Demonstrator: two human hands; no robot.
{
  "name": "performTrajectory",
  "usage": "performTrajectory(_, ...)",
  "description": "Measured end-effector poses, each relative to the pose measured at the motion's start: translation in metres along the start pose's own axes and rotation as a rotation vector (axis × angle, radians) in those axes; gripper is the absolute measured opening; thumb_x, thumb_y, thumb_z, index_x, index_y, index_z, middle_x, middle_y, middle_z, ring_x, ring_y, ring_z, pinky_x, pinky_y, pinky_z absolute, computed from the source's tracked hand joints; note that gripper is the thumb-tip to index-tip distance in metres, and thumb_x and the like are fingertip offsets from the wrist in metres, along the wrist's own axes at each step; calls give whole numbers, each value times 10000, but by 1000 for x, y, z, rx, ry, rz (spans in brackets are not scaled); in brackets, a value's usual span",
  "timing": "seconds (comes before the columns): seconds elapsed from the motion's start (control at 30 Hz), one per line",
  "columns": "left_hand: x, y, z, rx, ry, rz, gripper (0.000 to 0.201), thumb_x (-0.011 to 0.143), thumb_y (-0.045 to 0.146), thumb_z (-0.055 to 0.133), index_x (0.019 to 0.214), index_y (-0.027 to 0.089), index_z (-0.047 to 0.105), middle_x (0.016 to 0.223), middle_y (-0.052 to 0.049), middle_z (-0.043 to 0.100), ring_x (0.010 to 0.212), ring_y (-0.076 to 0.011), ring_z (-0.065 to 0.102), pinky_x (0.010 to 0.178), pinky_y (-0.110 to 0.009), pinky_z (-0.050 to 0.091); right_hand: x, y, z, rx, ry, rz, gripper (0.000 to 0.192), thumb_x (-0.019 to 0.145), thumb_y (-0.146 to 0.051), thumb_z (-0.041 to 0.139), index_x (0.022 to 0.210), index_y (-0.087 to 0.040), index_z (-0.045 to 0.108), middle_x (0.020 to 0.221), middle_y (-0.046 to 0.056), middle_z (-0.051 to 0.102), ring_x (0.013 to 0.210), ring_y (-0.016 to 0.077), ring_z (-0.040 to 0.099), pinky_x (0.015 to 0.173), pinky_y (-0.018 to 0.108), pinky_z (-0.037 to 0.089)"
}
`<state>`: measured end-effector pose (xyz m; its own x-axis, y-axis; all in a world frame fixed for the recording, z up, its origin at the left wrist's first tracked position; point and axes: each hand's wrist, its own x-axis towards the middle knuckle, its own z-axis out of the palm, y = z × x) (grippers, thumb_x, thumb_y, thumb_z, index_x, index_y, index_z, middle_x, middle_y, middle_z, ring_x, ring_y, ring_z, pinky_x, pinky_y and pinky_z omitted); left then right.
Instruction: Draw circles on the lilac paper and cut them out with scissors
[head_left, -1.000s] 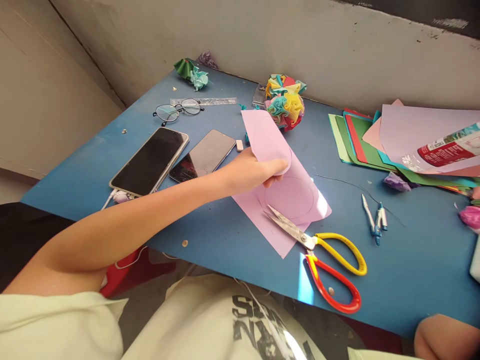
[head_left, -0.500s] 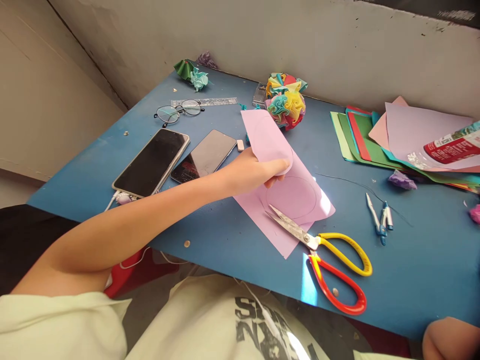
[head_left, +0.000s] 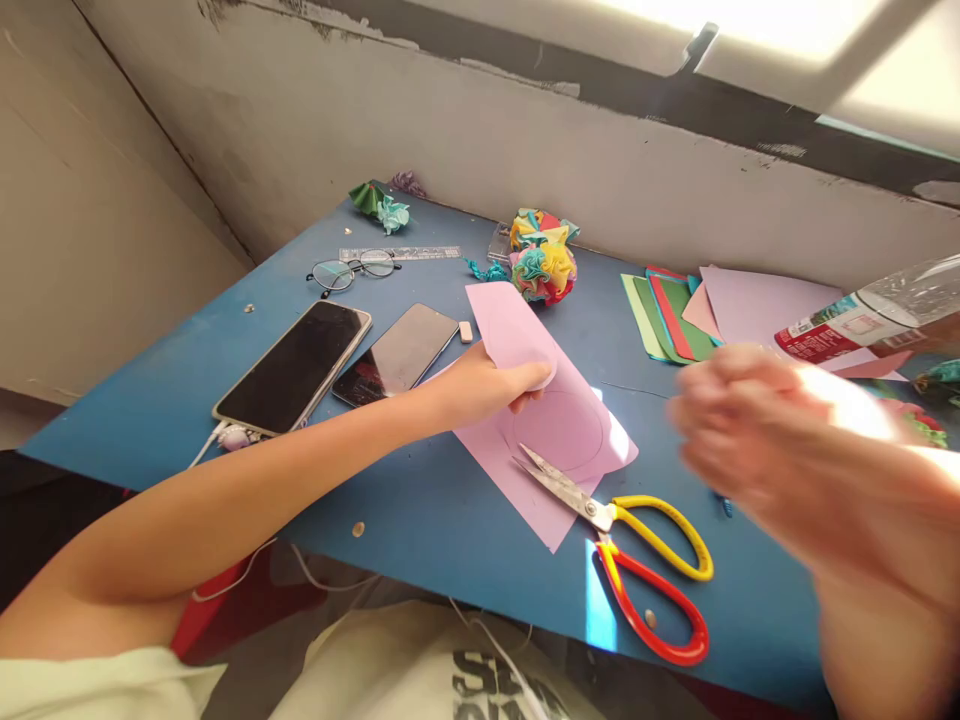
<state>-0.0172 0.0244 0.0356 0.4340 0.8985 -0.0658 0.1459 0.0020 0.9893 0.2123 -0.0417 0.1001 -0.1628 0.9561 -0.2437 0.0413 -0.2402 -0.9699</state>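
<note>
Bringing the right hand (head_left: pixel 757 440) up from the lower right corner into the middle of the view, with the camera tilting upward too. Carrying it loosely curled and smeared by motion, so not showing whether open or closed, and seemingly holding nothing. Keeping the left hand (head_left: pixel 480 385) where it was, pinching the curled-over far end of the pink paper (head_left: pixel 555 430) between thumb and fingers and pressing the sheet flat on the blue table (head_left: pixel 420 520). Leaving the pencilled circle on the sheet uncut, just beside that grip. Leaving the scissors (head_left: pixel 622 540) lying untouched with blades slightly parted over the paper's near edge and the yellow and red handles pointing toward the right hand. Judging by this, still readying the sheet for cutting rather than cutting. Probably calling next for the right hand to come down onto the handles while the left keeps the paper from sliding. Leaving aside two phones (head_left: pixel 296 365), glasses (head_left: pixel 349 272), a ruler (head_left: pixel 401 253), a ruffled paper ball (head_left: pixel 541 258), a stack of coloured sheets (head_left: pixel 675 320) and a bottle (head_left: pixel 855 325), all well apart from the work.
</note>
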Motion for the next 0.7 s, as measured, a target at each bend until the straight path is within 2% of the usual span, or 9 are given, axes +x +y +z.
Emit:
performTrajectory(0.07,-1,2,0,1,-8,-11,258,851,321,514,637,180,538,591,26,514,606,-113,487,630,-258,393,14,-4,21,121,-94,72,202,734,-314,776,814,-221,615,735,4,573,589,73,503,492,184,429)
performTrajectory(0.17,-4,4,0,12,-6,-12,251,852,332,512,648,186,533,581,31,507,617,-117,488,636,-257,389,20,2,38,213,-152,135,221,695,-279,807,740,-205,604,677,-7,580,576,69,499,491,172,416)
performTrajectory(0.3,-4,6,0,19,-6,-22,263,851,340,513,638,187,523,576,35,504,612,-113,482,636,-256,383,15,8,39,217,-158,147,212,694,-272,810,734,-202,614,665,0,614,567,76,523,484,168,428)
performTrajectory(0.7,-3,3,0,11,2,-17,296,846,350,515,601,186,503,582,30,510,620,-119,486,641,-270,386,9,4,43,223,-169,179,212,701,-233,805,686,-188,599,629,-6,608,582,71,554,505,141,451)
